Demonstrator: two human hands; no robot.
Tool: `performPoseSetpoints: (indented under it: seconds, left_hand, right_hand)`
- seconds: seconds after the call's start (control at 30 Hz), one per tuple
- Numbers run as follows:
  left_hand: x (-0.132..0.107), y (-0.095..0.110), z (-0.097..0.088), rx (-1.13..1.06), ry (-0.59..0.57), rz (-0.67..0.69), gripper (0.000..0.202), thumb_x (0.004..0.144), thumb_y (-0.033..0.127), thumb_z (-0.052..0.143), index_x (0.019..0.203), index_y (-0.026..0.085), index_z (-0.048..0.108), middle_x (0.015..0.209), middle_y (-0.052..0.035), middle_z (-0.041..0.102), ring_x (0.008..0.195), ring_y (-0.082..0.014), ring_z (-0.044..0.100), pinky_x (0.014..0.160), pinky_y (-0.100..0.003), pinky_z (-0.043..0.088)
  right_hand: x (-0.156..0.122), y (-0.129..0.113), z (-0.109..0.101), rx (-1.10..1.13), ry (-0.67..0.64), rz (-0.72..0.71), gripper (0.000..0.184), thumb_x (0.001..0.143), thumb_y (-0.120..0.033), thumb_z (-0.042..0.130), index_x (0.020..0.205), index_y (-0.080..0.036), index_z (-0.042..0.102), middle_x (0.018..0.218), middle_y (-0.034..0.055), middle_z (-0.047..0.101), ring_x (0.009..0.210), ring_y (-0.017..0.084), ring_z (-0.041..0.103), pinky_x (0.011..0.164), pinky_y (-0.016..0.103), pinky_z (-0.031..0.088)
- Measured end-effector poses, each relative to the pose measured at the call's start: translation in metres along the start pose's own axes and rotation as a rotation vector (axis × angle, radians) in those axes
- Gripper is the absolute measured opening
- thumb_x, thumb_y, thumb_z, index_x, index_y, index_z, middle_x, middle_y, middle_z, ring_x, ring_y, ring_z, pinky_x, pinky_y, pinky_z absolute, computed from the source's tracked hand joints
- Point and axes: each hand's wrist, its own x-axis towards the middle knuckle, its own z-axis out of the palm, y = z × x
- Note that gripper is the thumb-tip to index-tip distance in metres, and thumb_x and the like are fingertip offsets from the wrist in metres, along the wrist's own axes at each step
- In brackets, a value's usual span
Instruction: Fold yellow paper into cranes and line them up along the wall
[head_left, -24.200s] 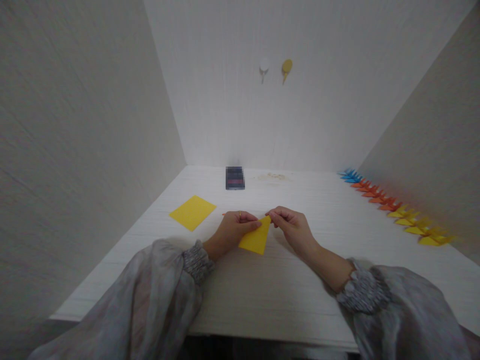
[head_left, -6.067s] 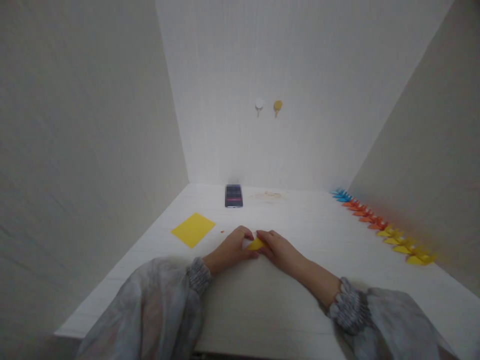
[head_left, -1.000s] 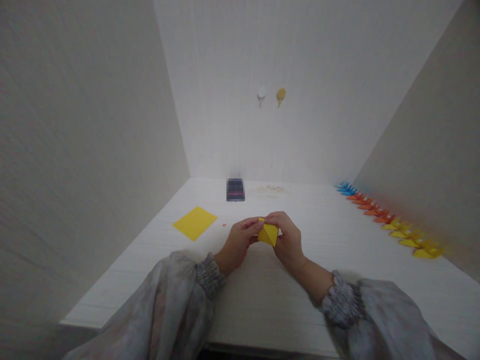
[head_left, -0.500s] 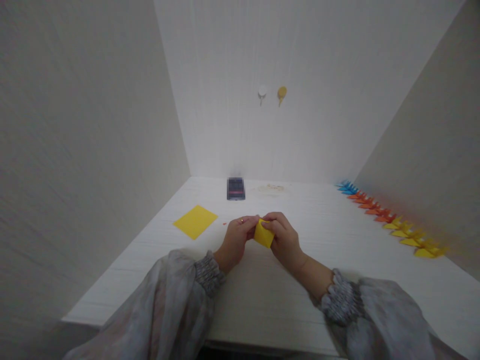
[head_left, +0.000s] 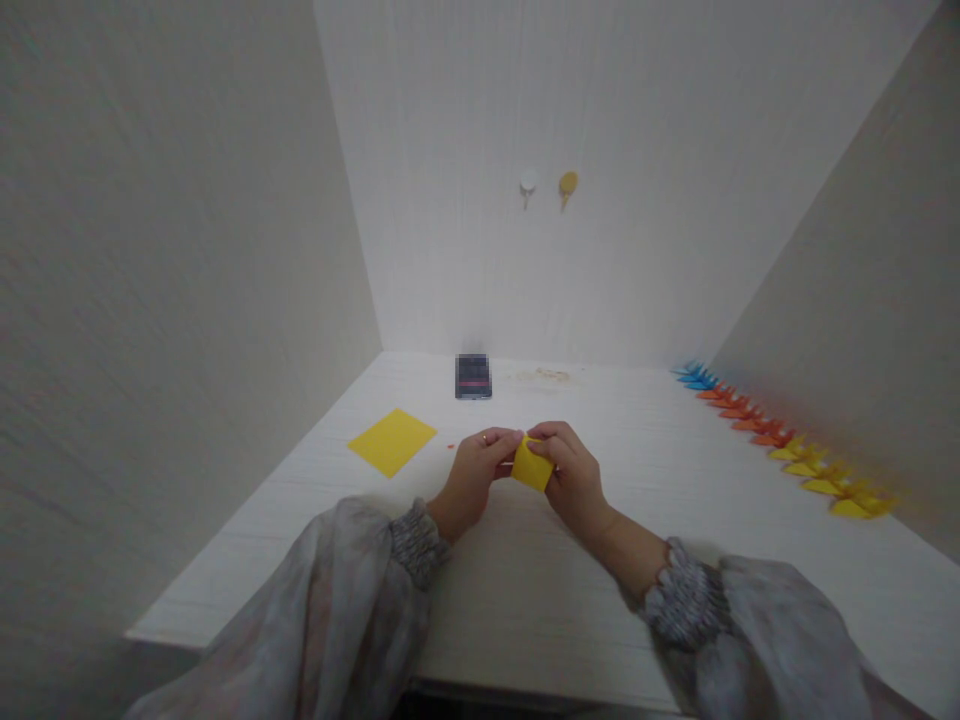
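A small folded piece of yellow paper point(head_left: 532, 467) is held just above the white table point(head_left: 525, 590) between both hands. My left hand point(head_left: 474, 478) pinches its left edge with closed fingers; a ring shows on one finger. My right hand point(head_left: 573, 476) grips its right side, fingers curled over the top edge. Both wrists end in grey gathered sleeves.
A flat yellow paper square point(head_left: 392, 441) lies to the left of my hands. A dark phone point(head_left: 473, 377) rests near the back wall. A row of folded blue, orange and yellow paper shapes point(head_left: 780, 445) runs along the right wall. Two small hooks point(head_left: 548, 186) hang on the back wall.
Over the last second the paper went from an open pointed shape to a smaller, flatter folded piece; both hands stayed on it in nearly the same spot.
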Motion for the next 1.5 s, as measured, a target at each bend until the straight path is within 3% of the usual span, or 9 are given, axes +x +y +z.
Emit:
performPoseSetpoints:
  seconds: [0.23,0.43,0.53,0.7,0.83,0.97,1.13,1.37,1.5]
  left_hand:
    - [0.001,-0.002,-0.001,0.017,0.068,0.038,0.024,0.067,0.036,0.061,0.071,0.013,0.058,0.069,-0.0024,0.058,0.063,-0.0111,0.054,0.061,-0.023,0.045]
    - [0.001,-0.001,-0.001,-0.022,0.032,-0.006,0.025,0.063,0.034,0.066,0.071,0.012,0.059,0.067,-0.0018,0.059,0.06,-0.0098,0.054,0.058,-0.022,0.045]
    - [0.003,-0.001,-0.002,-0.037,0.06,0.002,0.025,0.062,0.033,0.067,0.07,0.011,0.061,0.066,-0.0025,0.06,0.061,-0.0113,0.056,0.063,-0.026,0.046]
    - [0.005,-0.005,-0.006,-0.014,0.136,0.029,0.03,0.061,0.036,0.067,0.073,0.01,0.063,0.068,-0.0049,0.063,0.063,-0.0138,0.059,0.067,-0.03,0.047]
    - [0.007,-0.008,-0.008,0.085,0.174,0.074,0.029,0.062,0.037,0.066,0.072,0.01,0.063,0.066,-0.0038,0.063,0.061,-0.0127,0.058,0.064,-0.028,0.047]
    - [0.008,-0.009,-0.011,0.317,0.188,0.154,0.029,0.063,0.039,0.064,0.069,0.011,0.064,0.06,-0.0015,0.06,0.055,-0.0103,0.053,0.054,-0.023,0.043]
    - [0.009,-0.009,-0.014,0.434,0.178,0.204,0.028,0.064,0.039,0.061,0.069,0.012,0.065,0.057,0.0002,0.058,0.052,-0.0091,0.05,0.05,-0.021,0.039]
    - [0.007,-0.011,-0.011,0.207,0.041,0.112,0.029,0.058,0.03,0.07,0.078,0.011,0.062,0.069,-0.0017,0.063,0.062,-0.0109,0.057,0.062,-0.025,0.046]
    - [0.008,-0.012,-0.012,0.13,0.036,0.101,0.029,0.055,0.025,0.072,0.078,0.011,0.061,0.072,-0.0019,0.064,0.065,-0.011,0.059,0.068,-0.026,0.046]
  right_hand:
    - [0.003,-0.005,0.0,0.064,0.016,0.023,0.022,0.071,-0.004,0.046,0.082,-0.022,0.053,0.087,0.0045,0.054,0.081,0.016,0.054,0.067,0.031,0.046]
    - [0.004,-0.006,-0.001,0.169,0.014,0.106,0.023,0.071,-0.005,0.046,0.082,-0.022,0.057,0.087,0.0046,0.056,0.082,0.016,0.055,0.069,0.032,0.046]
    - [0.002,-0.004,0.0,0.265,0.016,0.248,0.021,0.073,-0.009,0.047,0.084,-0.022,0.059,0.088,0.0044,0.058,0.083,0.017,0.056,0.072,0.033,0.045]
    - [0.0,-0.001,0.002,0.524,0.055,0.646,0.018,0.077,-0.023,0.047,0.088,-0.02,0.06,0.083,0.0038,0.062,0.077,0.017,0.057,0.069,0.03,0.046]
    - [0.004,-0.004,0.004,0.624,0.008,0.782,0.022,0.078,-0.035,0.049,0.075,-0.017,0.062,0.074,0.0032,0.061,0.07,0.015,0.055,0.065,0.027,0.044]
    - [0.006,-0.006,0.007,0.717,-0.052,0.896,0.02,0.066,-0.036,0.063,0.067,-0.017,0.059,0.064,0.0001,0.058,0.06,0.013,0.052,0.058,0.026,0.041]
    - [0.005,-0.004,0.009,0.751,-0.059,0.964,0.019,0.06,-0.033,0.068,0.065,-0.016,0.061,0.063,-0.0001,0.06,0.059,0.012,0.053,0.058,0.026,0.04]
    - [0.006,-0.002,0.004,0.742,0.005,0.968,0.013,0.059,-0.028,0.068,0.063,-0.016,0.062,0.061,-0.0003,0.061,0.058,0.012,0.052,0.059,0.026,0.04]
    - [0.006,-0.002,0.004,0.7,0.011,0.959,0.013,0.059,-0.028,0.067,0.063,-0.016,0.063,0.061,-0.0001,0.061,0.058,0.012,0.052,0.059,0.026,0.04]
